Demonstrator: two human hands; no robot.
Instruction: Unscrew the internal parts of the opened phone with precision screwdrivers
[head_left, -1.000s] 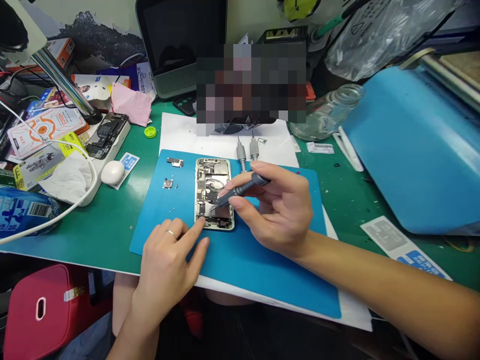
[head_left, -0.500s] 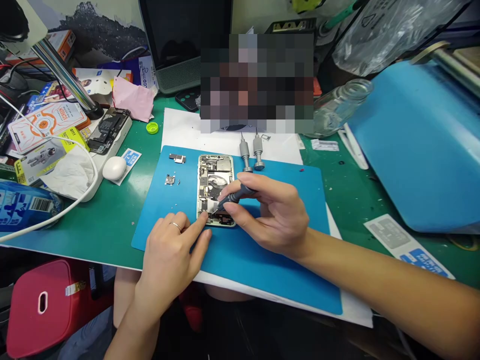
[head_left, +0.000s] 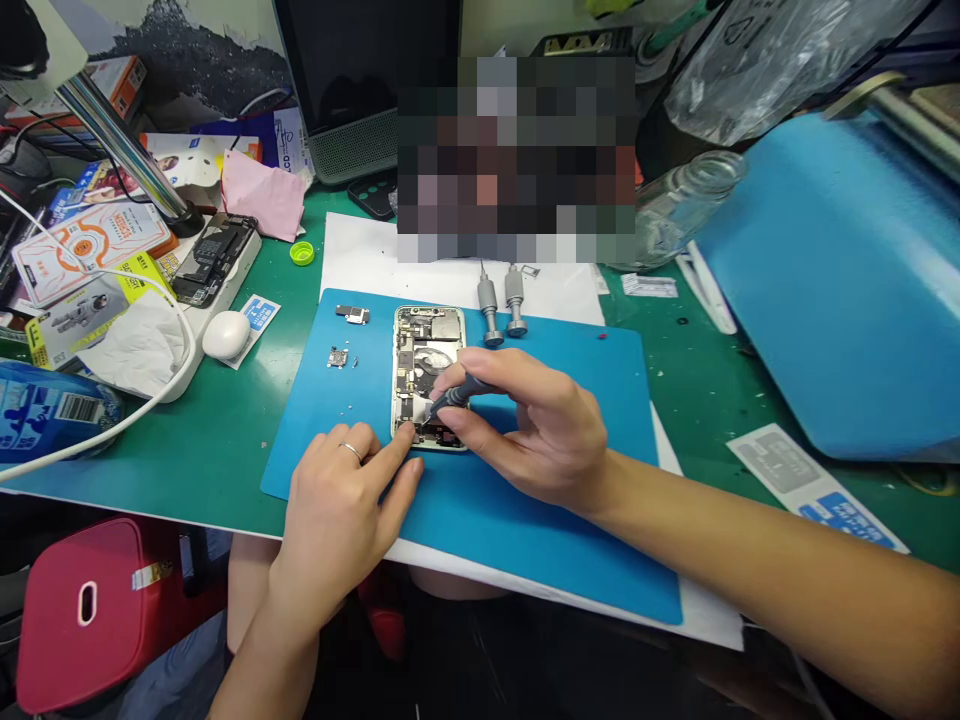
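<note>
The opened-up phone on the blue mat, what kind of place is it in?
Probably a phone repair bench: the opened phone shows its insides, two small screwdrivers lie nearby, and tiny loose parts sit on the mat.

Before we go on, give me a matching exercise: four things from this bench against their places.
1. Dark grey pen-shaped tool
2. Bright green round plastic cap
3. Opened phone with pale frame
4. Two grey metal screwdrivers

A. On the green tabletop
B. Side by side, near the phone's far right corner
C. In the right hand
D. Under the left hand's index fingertip

Pairs: 1-C, 2-A, 3-D, 4-B
</note>
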